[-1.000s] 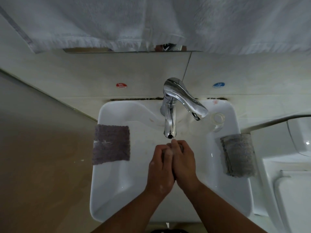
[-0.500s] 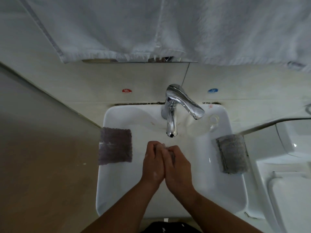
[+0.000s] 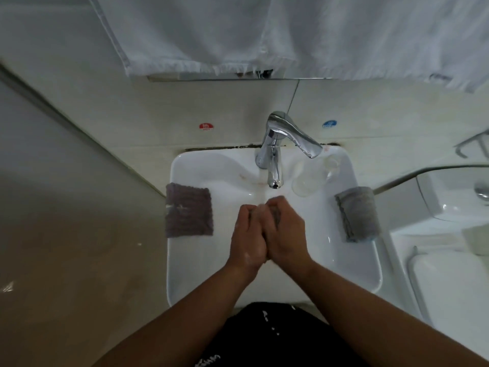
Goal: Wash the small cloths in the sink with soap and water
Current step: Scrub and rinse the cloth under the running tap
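Hands: left hand (image 3: pixel 247 237) and right hand (image 3: pixel 284 234) pressed side by side over the sink (image 3: pixel 201 260), just below the tap (image 3: pixel 275 165), fingers curled round a cloth (image 3: pixel 276 214) bunched between them.
Purple cloth (image 3: pixel 189 210): flat over the sink's left rim.
Grey cloth (image 3: pixel 358 214): folded over the right rim.
Glass (image 3: pixel 307 181): lying just right of the tap.
Towel (image 3: pixel 264 35): hanging above.
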The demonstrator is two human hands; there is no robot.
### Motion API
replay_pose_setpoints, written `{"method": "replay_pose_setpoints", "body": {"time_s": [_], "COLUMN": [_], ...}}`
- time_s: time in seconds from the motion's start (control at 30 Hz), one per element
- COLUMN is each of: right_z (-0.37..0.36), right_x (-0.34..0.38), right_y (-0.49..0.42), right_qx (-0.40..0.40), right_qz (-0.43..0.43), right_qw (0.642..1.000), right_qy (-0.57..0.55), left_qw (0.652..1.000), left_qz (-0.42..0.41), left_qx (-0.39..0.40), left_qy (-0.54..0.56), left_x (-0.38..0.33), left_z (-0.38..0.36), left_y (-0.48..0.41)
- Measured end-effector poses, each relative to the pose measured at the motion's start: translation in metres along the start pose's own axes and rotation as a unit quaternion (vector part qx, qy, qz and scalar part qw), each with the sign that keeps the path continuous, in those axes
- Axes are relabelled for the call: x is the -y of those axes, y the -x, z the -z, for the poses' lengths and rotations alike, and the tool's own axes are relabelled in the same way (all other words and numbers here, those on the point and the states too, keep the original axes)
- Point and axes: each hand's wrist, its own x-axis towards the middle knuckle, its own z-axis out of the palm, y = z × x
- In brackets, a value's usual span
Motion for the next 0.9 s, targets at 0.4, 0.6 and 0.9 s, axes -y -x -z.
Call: {"method": "replay_pose_setpoints", "body": {"time_s": [0.4, 0.6, 0.9], "right_z": [0.005, 0.003, 0.000], "right_x": [0.008, 0.015, 0.004], "right_y": [0.000, 0.030, 0.010], "right_qx": [-0.011, 0.044, 0.021], "right_qz": [-0.073, -0.078, -0.142], "right_qw": [0.997, 0.996, 0.987], "right_qy": [-0.018, -0.022, -0.071], "left_qw": [0.999, 0.994, 0.993], "left_qz": [-0.037, -0.027, -0.057], "left_qx": [0.026, -0.037, -0.017], "left_qy": [-0.029, -0.095, -0.105], "left_x": [0.001, -0.007, 0.000], "left_z": [0.002, 0.010, 0.003], "left_y": [0.010, -0.012, -0.004]}}
